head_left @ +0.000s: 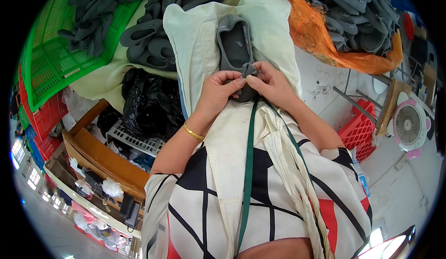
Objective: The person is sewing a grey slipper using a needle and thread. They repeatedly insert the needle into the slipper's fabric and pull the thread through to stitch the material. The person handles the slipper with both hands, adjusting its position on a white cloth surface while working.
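Observation:
A dark grey slip-on shoe [236, 48] lies on the pale cloth [197, 41] over my lap, its opening facing up and its near end toward me. My left hand [220, 91] and my right hand [273, 85] meet over that near end. Both are closed, thumbs and fingertips pinching a small grey knot-like fabric piece [249, 68] on the shoe. My fingers partly cover the near end of the shoe.
Grey shoes [147, 43] are heaped at the upper left, beside a green plastic basket [49, 66]. At the upper right an orange sack [309, 29] holds more. A black plastic bag [151, 103] lies left of me. A small fan [409, 124] and red crate [357, 131] stand right.

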A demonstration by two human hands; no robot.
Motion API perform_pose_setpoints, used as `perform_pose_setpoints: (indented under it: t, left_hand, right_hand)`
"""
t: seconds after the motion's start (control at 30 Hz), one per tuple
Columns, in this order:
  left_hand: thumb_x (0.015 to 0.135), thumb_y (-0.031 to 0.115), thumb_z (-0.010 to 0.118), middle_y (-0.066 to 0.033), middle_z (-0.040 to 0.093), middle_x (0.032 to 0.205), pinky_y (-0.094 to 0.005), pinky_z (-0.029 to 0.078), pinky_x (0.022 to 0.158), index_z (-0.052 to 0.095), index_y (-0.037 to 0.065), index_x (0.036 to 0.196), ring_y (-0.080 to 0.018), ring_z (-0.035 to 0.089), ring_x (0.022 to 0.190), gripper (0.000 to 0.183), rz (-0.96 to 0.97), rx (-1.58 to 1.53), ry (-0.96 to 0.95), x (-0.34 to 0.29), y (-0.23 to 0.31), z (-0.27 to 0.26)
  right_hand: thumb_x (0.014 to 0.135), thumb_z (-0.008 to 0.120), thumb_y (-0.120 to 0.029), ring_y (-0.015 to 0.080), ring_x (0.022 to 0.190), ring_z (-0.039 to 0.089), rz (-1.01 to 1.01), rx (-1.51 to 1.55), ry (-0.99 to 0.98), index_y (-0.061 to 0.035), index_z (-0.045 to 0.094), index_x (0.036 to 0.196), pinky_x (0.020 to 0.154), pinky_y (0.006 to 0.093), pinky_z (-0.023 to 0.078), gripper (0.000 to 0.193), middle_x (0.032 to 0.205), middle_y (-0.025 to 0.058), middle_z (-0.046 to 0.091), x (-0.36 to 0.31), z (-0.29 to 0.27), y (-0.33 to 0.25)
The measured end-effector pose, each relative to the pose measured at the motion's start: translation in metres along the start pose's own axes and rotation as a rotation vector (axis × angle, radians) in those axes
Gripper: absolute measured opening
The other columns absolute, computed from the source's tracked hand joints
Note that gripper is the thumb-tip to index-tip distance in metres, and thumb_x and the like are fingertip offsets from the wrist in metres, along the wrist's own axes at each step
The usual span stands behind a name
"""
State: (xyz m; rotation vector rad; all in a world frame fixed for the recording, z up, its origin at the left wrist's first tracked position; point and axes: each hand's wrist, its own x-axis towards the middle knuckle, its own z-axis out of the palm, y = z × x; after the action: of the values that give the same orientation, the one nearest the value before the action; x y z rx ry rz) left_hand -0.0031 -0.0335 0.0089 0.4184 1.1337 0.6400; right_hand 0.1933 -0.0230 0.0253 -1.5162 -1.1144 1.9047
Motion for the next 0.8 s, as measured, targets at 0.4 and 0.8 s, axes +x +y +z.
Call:
perform_pose_setpoints:
  t: [0.4,0.8]
  left_hand:
    - [0.089,0.013,0.074,-0.0009,0.071,0.092,-0.0208,0.050,0.062,0.071,0.002,0.106,-0.0061,0.062,0.075,0.020,0.016,0.120,-0.028,0.002,0.001,0.002]
    - [0.090,0.014,0.072,0.0009,0.068,0.088,-0.0204,0.048,0.062,0.069,0.002,0.101,-0.0045,0.059,0.073,0.017,0.136,0.305,0.025,-0.001,0.006,0.012]
  right_hand:
    - [0.087,0.068,-0.030,0.0142,0.067,0.057,-0.025,-0.210,0.108,0.0013,0.055,0.108,0.062,0.0293,0.047,0.040,0.075,0.0080,0.061,0.011,0.007,0.003]
    - [0.086,0.068,-0.024,0.0220,0.079,0.062,-0.299,-0.533,0.112,-0.0037,0.063,0.099,0.067,0.0347,0.049,0.024,0.083,0.0074,0.064,0.005,-0.013,-0.036]
